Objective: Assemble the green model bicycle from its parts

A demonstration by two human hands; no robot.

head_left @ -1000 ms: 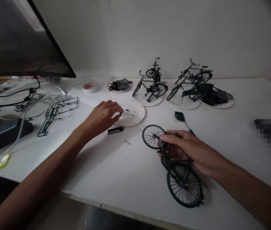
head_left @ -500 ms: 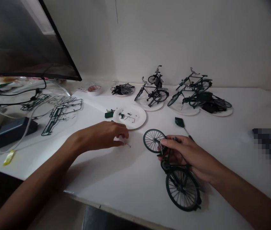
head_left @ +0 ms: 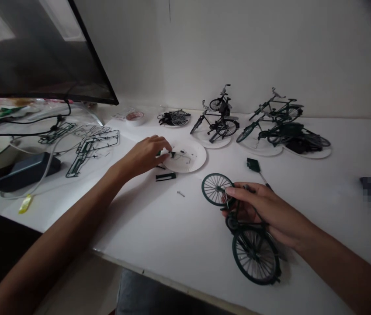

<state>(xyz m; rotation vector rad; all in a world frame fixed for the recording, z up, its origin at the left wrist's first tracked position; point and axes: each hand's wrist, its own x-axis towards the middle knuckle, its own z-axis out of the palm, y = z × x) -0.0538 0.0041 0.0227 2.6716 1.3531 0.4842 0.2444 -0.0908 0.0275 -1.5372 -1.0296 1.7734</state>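
Observation:
My right hand (head_left: 254,205) is wrapped around the frame of a small dark green model bicycle (head_left: 232,224). The thumb lies by its spoked front wheel (head_left: 217,189), and the rear wheel (head_left: 255,256) points toward me. Over the left rim of a white paper plate (head_left: 198,164), my left hand (head_left: 149,153) has its fingers curled together; what they pinch, if anything, I cannot make out. Small thin parts (head_left: 183,154) lie on that plate. A flat dark green piece (head_left: 165,176) and a tiny grey part (head_left: 180,194) rest on the table between my hands.
Assembled model bicycles (head_left: 214,122) stand on paper plates along the wall. Part frames (head_left: 90,151), a black adapter box (head_left: 23,170) and cables are at left below a monitor (head_left: 41,52). A tape roll (head_left: 135,118) sits behind. A green-headed tool (head_left: 253,165) lies at right.
My left hand has moved away from the tiny grey part, which stays on the table, to the plate's left rim. My right hand still holds the model bicycle. The view has shifted slightly.

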